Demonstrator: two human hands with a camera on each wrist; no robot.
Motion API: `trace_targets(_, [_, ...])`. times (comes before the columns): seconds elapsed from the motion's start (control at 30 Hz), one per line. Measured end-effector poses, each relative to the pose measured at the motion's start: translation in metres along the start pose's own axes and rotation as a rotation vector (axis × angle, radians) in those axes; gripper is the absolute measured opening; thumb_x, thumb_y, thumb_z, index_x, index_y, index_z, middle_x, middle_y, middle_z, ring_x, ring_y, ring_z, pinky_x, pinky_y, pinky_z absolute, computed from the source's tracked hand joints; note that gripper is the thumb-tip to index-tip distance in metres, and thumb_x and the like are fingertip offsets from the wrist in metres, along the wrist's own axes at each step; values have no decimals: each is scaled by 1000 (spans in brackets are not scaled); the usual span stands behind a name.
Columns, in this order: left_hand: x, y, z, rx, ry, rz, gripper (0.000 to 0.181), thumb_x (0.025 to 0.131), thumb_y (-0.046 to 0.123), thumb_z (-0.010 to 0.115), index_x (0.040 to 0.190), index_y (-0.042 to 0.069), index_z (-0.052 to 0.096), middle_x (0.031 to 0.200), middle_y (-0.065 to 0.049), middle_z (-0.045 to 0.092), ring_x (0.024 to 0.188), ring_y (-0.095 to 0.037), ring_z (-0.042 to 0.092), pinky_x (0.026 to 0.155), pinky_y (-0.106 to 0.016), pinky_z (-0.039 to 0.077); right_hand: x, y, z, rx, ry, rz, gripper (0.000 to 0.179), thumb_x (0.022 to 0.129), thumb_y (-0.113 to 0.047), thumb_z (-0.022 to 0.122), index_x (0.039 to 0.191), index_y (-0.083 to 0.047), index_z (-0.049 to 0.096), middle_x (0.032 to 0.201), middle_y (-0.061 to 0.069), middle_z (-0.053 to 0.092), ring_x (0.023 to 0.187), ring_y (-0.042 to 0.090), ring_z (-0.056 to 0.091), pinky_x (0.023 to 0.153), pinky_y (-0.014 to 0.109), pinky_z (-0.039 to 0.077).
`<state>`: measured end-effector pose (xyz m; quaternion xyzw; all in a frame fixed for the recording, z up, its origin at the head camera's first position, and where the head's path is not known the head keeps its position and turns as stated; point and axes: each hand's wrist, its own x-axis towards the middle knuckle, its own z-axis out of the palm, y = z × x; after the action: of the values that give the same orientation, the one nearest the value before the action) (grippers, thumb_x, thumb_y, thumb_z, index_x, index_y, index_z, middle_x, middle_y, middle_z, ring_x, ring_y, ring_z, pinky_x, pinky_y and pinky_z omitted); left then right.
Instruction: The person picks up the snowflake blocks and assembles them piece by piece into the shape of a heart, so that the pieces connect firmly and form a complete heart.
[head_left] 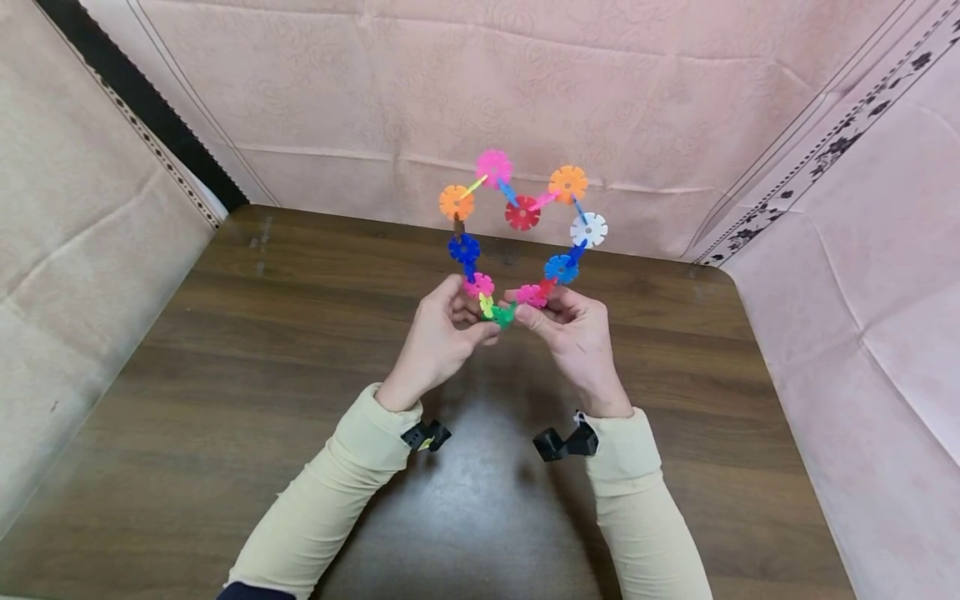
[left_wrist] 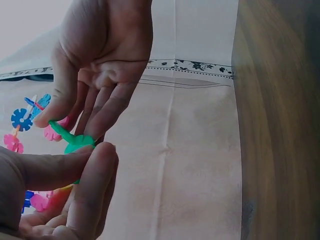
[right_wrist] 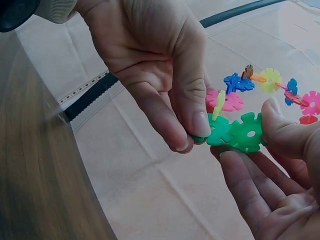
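Observation:
A heart-shaped loop of colourful plastic snowflake discs is held up over the table, its lower point between both hands. My left hand [head_left: 437, 337] pinches a green snowflake disc [right_wrist: 217, 131] at that point, thumb against fingers. My right hand [head_left: 579, 340] pinches another green snowflake disc [right_wrist: 246, 133] between thumb and fingers; the two green discs meet slotted or overlapping, I cannot tell which. Beside the left fingers are a yellow disc [head_left: 486, 304] and a pink disc [head_left: 478, 285]. Near the right hand sits a second pink disc [head_left: 532, 296]. A red disc [head_left: 522, 213] marks the heart's top dip.
Beneath the hands lies a dark wooden table [head_left: 300, 367]. Pale pink patterned cloth [head_left: 525, 75] hangs behind it and along both sides. Each wrist wears a small black camera, seen at the left cuff [head_left: 426, 436] and right cuff [head_left: 566, 442].

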<state>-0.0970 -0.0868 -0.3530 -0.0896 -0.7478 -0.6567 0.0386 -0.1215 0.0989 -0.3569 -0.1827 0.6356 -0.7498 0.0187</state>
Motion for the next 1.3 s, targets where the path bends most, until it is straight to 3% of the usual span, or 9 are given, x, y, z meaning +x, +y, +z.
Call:
trace_targets(0.3, [1, -4, 1, -212, 24, -7, 41, 77, -11, 75, 112, 0, 56, 83, -20, 66, 72, -30, 70, 68, -42, 59, 1, 0, 0, -10, -10, 8, 26, 88, -8, 71, 110, 5, 67, 109, 20, 69, 99, 30, 68, 87, 39, 54])
trace_targets(0.5, [2, -6, 2, -296, 20, -13, 38, 77, -16, 72, 108, -1, 57, 84, -21, 66, 74, -36, 69, 68, -44, 58, 2, 1, 0, 5, -16, 15, 27, 89, -7, 69, 112, 7, 66, 109, 19, 70, 100, 29, 68, 87, 38, 54])
trace_targets(0.63, [2, -8, 2, -320, 37, -39, 37, 77, -15, 73, 107, -1, 57, 85, -19, 67, 77, -41, 68, 69, -44, 58, 1, 3, 1, 36, -13, 21, 31, 89, -6, 69, 114, 11, 63, 109, 21, 69, 99, 29, 69, 86, 37, 55])
trace_targets(0.77, [1, -8, 3, -332, 53, -59, 39, 77, -14, 73, 109, 0, 58, 86, -18, 68, 76, -36, 70, 70, -42, 58, 0, 5, 2, 32, -6, 20, 31, 89, -6, 69, 115, 10, 63, 109, 18, 70, 99, 28, 69, 86, 37, 55])
trace_targets(1.03, [-1, -9, 5, -396, 69, -64, 38, 77, -14, 73, 107, 0, 55, 89, -18, 68, 75, -32, 71, 70, -44, 58, 0, 6, 1, 25, -27, 8, 30, 89, -8, 69, 114, 7, 64, 109, 15, 71, 101, 29, 68, 90, 38, 53])
trace_targets(1.3, [-2, -10, 8, -415, 82, -63, 39, 78, -16, 71, 110, -3, 54, 91, -19, 68, 80, -38, 70, 71, -48, 57, -1, 7, -1, 18, -30, 35, 32, 88, -10, 71, 116, 6, 64, 111, 14, 70, 102, 29, 68, 92, 39, 52])
